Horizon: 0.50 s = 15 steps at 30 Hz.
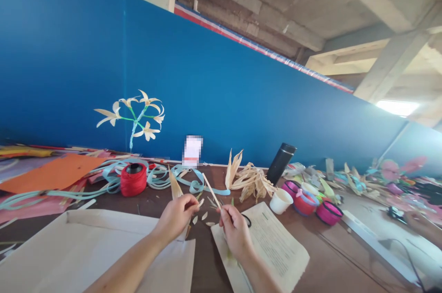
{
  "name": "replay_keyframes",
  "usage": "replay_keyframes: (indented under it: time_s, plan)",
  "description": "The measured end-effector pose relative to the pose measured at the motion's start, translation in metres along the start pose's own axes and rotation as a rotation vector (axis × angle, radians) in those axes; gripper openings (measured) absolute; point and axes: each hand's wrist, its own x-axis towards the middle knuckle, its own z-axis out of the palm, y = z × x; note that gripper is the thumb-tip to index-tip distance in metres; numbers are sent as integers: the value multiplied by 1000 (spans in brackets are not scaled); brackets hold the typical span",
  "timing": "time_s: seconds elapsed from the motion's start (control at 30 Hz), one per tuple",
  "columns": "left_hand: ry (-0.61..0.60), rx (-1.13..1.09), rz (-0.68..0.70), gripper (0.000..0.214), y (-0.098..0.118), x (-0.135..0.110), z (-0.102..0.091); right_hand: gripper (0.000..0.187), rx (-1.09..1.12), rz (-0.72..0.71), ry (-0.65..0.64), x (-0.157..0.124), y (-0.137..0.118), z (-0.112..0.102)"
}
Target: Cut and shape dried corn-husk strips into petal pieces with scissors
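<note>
My left hand (pixel 177 216) is closed in a pinch on a pale dried husk strip (pixel 175 187) whose pointed tip sticks up above the fingers. My right hand (pixel 235 230) is closed on a thin straw-coloured stick (pixel 211 190) that slants up and to the left. The two hands are close together over the brown table (pixel 331 265), just above a few small husk scraps (pixel 203 216). The right hand hovers over a printed paper sheet (pixel 276 249).
A flat cardboard sheet (pixel 86 247) lies at the front left. Behind are a red thread spool (pixel 133 179), light-blue ribbons (pixel 162 175), dried husks (pixel 250 180), a black flask (pixel 281 163), a white cup (pixel 280 201), pink rolls (pixel 328 212) and a husk flower sprig (pixel 138 115) against the blue wall.
</note>
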Motion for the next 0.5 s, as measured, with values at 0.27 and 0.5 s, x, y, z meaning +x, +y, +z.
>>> replay_keyframes:
  time_s: [0.27, 0.5]
  plan:
    - [16, 63, 239, 18, 21, -11, 2, 39, 263, 231, -107, 1, -7, 3]
    - [14, 430, 646, 22, 25, -22, 8, 37, 253, 248, -86, 1, -10, 5]
